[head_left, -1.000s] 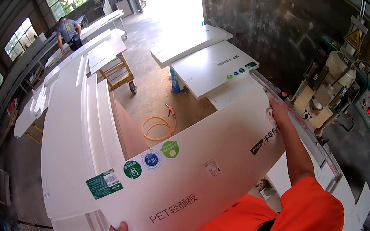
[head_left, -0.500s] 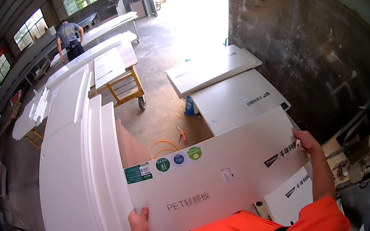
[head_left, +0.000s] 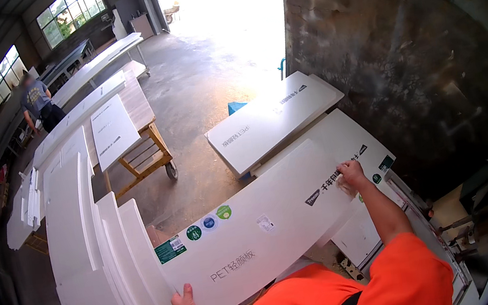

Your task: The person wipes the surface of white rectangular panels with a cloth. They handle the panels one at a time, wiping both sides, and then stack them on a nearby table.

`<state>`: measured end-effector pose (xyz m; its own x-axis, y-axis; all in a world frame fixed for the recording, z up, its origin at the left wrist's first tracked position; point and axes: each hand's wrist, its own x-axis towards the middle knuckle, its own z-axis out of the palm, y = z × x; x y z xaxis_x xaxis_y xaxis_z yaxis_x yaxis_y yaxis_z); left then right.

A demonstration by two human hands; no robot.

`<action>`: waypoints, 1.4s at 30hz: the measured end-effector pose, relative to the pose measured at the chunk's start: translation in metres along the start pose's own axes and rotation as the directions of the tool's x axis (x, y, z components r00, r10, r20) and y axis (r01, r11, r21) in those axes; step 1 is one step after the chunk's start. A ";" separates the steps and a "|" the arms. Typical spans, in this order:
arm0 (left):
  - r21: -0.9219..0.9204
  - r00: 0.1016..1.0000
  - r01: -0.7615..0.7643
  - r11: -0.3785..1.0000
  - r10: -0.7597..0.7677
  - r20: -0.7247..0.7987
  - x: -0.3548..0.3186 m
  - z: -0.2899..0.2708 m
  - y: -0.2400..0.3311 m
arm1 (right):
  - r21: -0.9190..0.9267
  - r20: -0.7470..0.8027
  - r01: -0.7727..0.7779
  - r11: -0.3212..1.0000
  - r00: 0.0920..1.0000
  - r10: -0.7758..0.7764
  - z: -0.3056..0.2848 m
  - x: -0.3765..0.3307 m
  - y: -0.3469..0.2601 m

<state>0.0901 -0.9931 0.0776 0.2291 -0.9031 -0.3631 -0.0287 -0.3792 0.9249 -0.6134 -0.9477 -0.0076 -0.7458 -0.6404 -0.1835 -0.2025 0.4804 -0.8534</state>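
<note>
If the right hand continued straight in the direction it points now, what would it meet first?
The right hand, gripping the held white board, points up and away. First would probably come the white panel lying just beyond it; depth is unclear.

White panel (head_left: 261,231) swung round since a second ago: far end, then near machine at right, now over stacked white boards (head_left: 277,123) by wall. Right hand (head_left: 350,176) rode along on far edge, now above those boards. Left hand (head_left: 185,304) shifted along near edge, closer to leaning sheets (head_left: 92,248).
</note>
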 end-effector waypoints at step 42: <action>0.252 0.993 0.089 0.964 -0.107 0.058 0.004 0.151 -0.103 | -0.454 0.117 0.707 0.542 0.651 -0.750 0.264 0.184 -0.093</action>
<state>-0.0531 -0.9880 -0.0362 0.1736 -0.8676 -0.4660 -0.2520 -0.4966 0.8306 -0.5643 -1.2685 -0.0911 -0.2592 -0.8475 0.4631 -0.9252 0.0803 -0.3709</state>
